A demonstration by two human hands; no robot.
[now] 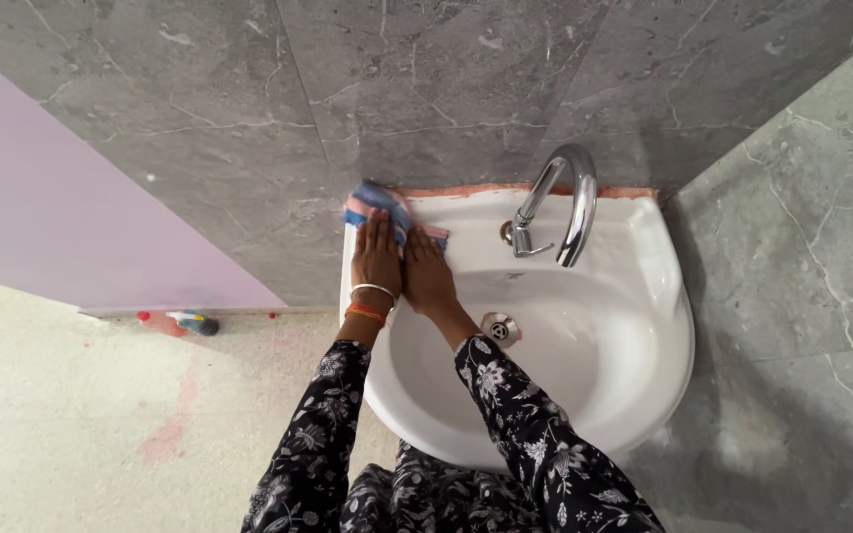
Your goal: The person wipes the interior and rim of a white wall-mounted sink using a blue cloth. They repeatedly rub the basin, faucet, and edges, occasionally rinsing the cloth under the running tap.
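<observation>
both hands are laid flat, side by side, on the back left corner of the white sink [644, 326]. the left hand [377, 259] has its fingers stretched out and pressed together, palm down on a folded cloth [379, 202]. the right hand [427, 271] lies just beside it, touching it along the thumb side, also spread flat with its fingertips on the near edge of the same cloth. neither hand is curled around anything; they press rather than grip.

the cloth is striped in blue and pink and sits on the sink's rear ledge, right against the grey marbled wall [426, 89], bunched a little at the top where it pokes out beyond the fingers.

a thin silver bangle [372, 289] and an orange thread band [364, 312] circle the left wrist. both arms wear dark sleeves [525, 424] with a white flower print.

to the right of the hands, well apart from them, a curved chrome tap [565, 202] rises from the ledge and arches over the bowl. the metal drain [499, 329] shows in the bowl just beside the right forearm. down on the pale floor to the left lies a small bottle [178, 323] near the foot of a lilac panel [51, 217].
</observation>
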